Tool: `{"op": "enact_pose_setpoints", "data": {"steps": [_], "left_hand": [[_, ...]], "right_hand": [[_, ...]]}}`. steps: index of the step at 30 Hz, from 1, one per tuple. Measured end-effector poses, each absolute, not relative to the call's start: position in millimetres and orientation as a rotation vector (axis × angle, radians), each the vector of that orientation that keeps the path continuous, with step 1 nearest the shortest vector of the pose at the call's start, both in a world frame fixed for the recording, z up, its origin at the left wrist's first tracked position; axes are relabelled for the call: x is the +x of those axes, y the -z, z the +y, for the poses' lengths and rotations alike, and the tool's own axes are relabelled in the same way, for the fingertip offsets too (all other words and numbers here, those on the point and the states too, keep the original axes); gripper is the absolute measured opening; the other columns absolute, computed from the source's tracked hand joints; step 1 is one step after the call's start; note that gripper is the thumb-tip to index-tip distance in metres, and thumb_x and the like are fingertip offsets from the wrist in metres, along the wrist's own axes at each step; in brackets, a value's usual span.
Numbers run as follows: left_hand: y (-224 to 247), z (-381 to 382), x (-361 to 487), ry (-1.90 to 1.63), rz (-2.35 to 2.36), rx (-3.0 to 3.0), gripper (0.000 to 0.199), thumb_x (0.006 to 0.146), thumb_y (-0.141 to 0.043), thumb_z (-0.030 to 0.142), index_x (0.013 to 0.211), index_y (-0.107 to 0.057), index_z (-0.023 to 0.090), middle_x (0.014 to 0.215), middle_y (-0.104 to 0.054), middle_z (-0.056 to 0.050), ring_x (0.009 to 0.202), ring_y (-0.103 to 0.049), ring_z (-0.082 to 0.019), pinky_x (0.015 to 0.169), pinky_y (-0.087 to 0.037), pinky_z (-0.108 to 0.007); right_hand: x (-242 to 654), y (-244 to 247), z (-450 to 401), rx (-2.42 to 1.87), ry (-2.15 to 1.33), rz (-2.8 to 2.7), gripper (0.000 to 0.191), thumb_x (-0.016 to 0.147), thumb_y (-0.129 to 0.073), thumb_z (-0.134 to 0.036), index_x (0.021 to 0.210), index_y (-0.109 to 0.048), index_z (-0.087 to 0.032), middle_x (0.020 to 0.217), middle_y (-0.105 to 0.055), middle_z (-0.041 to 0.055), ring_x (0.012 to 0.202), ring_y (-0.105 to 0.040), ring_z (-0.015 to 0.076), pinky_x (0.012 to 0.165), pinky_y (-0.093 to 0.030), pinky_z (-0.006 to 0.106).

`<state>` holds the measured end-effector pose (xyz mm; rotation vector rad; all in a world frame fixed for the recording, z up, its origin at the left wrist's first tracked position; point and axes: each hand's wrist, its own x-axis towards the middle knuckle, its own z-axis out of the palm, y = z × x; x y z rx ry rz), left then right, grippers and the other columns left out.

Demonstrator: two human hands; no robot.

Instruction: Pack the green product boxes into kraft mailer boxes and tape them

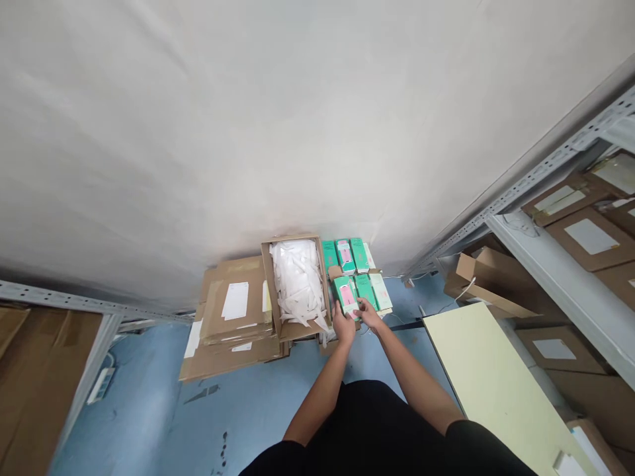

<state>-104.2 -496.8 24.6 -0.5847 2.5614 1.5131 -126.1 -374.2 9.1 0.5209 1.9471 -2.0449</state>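
Note:
Both hands are on a small green box with a pink panel [346,292] at the near edge of a group of similar boxes. My left hand [343,324] is closed around its left and lower side. My right hand [368,313] grips its lower right corner, fingers bent. Beside it lie another green box [364,289] and a pale green box [381,291]. A back row of green boxes [359,254] sits behind them. Just left stands an open carton [268,291] filled with white strips of material [297,281].
Taped cardboard cartons [235,301] are stacked at the left against the wall [297,119]. A cream tabletop [501,377] stands at the right, near metal shelving [560,264] with more cartons. An open carton [496,277] sits by the shelf. The floor [149,396] is blue.

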Motion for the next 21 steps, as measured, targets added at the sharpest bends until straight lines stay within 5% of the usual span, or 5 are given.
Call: {"op": "enact_pose_setpoints", "data": {"steps": [10,21], "left_hand": [[-57,-445,-87,-1.766,2.508,-0.307,0.077,0.085,-0.056,0.014,0.158,-0.034,0.025,0.154,-0.053,-0.012,0.135,-0.059,-0.025,0.11,-0.052,-0.039],[-100,-291,-53,-1.741,2.21,0.369,0.086,0.082,-0.059,0.016,0.162,-0.028,0.026,0.159,-0.048,-0.014,0.133,-0.06,-0.027,0.102,-0.058,-0.038]], "right_hand": [[-96,-58,-306,0.264,2.238,2.124,0.048,0.065,-0.071,-0.028,0.113,-0.067,-0.026,0.101,-0.074,0.003,0.1,-0.066,0.0264,0.096,-0.053,0.042],[7,-86,-158,0.751,2.56,2.249,0.052,0.067,-0.069,-0.025,0.118,-0.065,-0.027,0.123,-0.071,0.0065,0.112,-0.066,0.0274,0.087,-0.058,0.039]]}}
